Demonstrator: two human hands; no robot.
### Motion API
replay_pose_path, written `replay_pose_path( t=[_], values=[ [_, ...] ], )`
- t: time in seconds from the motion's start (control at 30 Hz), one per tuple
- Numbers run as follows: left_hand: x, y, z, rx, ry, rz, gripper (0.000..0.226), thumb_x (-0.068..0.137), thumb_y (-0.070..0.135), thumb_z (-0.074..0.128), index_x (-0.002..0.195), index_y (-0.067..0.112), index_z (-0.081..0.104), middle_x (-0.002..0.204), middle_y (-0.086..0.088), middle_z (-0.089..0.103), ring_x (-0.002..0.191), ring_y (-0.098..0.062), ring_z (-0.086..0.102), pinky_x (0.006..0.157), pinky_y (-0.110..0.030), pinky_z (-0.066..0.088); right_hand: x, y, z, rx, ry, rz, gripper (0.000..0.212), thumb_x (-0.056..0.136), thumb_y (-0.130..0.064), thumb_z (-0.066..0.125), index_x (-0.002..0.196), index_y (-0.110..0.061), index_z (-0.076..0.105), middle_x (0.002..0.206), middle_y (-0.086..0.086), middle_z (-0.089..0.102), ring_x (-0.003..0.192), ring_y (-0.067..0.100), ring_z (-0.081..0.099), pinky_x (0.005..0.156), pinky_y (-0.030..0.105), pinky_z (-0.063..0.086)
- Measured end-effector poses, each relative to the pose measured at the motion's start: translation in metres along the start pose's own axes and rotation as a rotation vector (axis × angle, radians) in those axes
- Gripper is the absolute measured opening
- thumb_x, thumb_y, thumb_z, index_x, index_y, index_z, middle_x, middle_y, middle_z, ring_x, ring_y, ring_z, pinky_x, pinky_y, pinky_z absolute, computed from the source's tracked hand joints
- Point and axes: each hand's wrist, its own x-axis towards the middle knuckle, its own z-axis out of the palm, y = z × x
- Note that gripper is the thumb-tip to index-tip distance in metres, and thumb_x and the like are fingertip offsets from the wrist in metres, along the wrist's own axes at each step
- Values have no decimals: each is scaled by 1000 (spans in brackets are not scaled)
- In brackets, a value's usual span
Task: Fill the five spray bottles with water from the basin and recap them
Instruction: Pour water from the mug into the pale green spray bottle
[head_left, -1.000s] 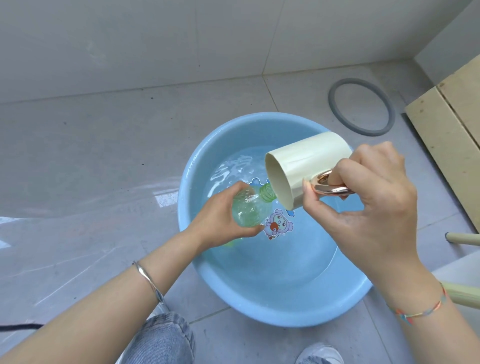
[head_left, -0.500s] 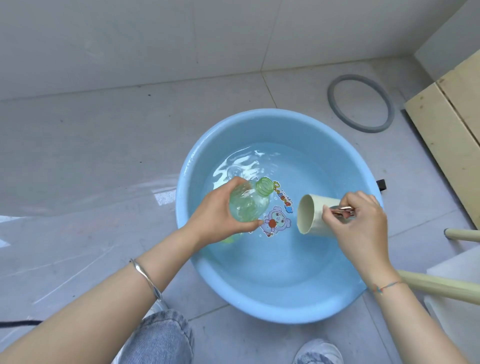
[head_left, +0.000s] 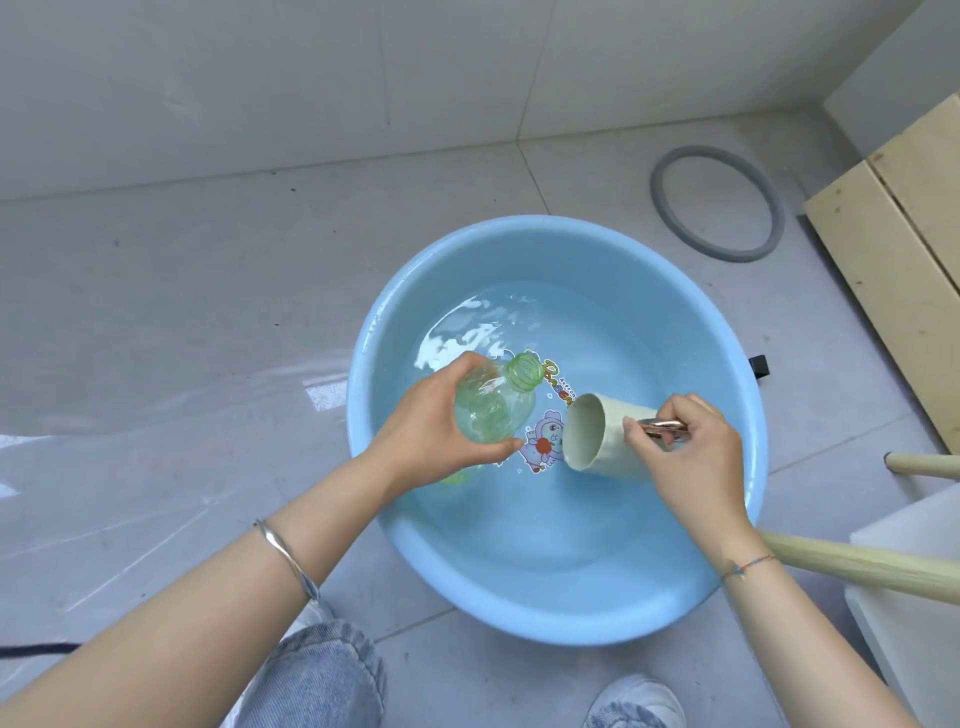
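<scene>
The left hand is gripping an uncapped green bottle... The left hand is gripping a tilted, uncapped green bottle; the right hand is pinching the handle of a cream cup inside the blue basin.

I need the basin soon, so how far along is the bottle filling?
Done: nothing countable; no finished bottles or caps are in view. In hand: the left hand grips one uncapped green bottle over the basin while the right hand holds the cream mug on its side down at the water. Left: pour, recap, then any others.
</scene>
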Motion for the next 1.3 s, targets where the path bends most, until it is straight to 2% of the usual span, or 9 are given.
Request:
replay_pose_path(
  t=[0.13,0.23,0.33,0.47,0.53,0.6,0.87,1.1,1.3],
  values=[
    [0,1,0,-13,1,3,60,66,38,89,113,30,54,108,21,63,102,0,57,86,-13,41,5,-8,-9,318,15,236,43,79,-10,74,58,-12,36,59,3,32,52,9,28,50,22,22],
    [-1,1,0,-7,6,4,59,66,39,89,113,31,54,107,21,63,100,0,56,85,-13,41,7,-23,-21,556,65,310,42,79,-10,75,58,-17,39,55,2,43,57,12,41,56,22,30],
    [-1,0,0,-2,5,2,59,66,40,88,113,31,53,108,21,63,101,0,57,87,-14,42,9,-43,-33,660,104,266,41,83,-3,68,60,-15,37,42,-16,48,47,-2,47,61,13,37],
    [0,0,0,14,2,11,60,66,41,88,114,32,54,109,21,63,104,-3,58,90,-18,43,9,-66,-47,706,138,158,40,79,-11,74,58,-20,41,45,-14,46,55,9,49,70,25,40],
    [0,0,1,25,4,17,60,66,41,88,114,31,54,109,20,63,104,-5,59,91,-21,44,8,-72,-54,651,139,105,37,71,-28,76,53,-23,44,52,-7,42,63,20,43,67,27,37],
    [0,-1,1,32,5,15,60,66,43,88,114,31,53,109,20,63,104,-5,58,90,-21,44,6,-78,-58,557,138,61,37,69,-35,74,55,-22,43,52,-9,44,58,12,39,59,19,32],
    [-1,-1,1,18,-2,11,60,66,40,89,114,31,54,109,19,63,104,-5,58,91,-22,43,-1,-98,-60,265,200,-199,39,77,-20,74,61,-17,38,59,-8,36,54,3,35,54,12,26],
    [0,-2,1,31,-2,17,61,66,42,88,115,32,53,112,19,63,107,-6,57,93,-24,44,0,-106,-59,144,222,-343,39,79,-21,71,61,-20,37,62,-14,35,64,8,35,60,16,27],
    [-1,-1,1,39,1,12,62,66,43,88,116,32,53,110,19,62,106,-7,57,91,-24,44,0,-112,-61,49,246,-428,36,79,-17,71,61,-8,42,64,-7,40,69,11,37,62,17,29]
  ],
)
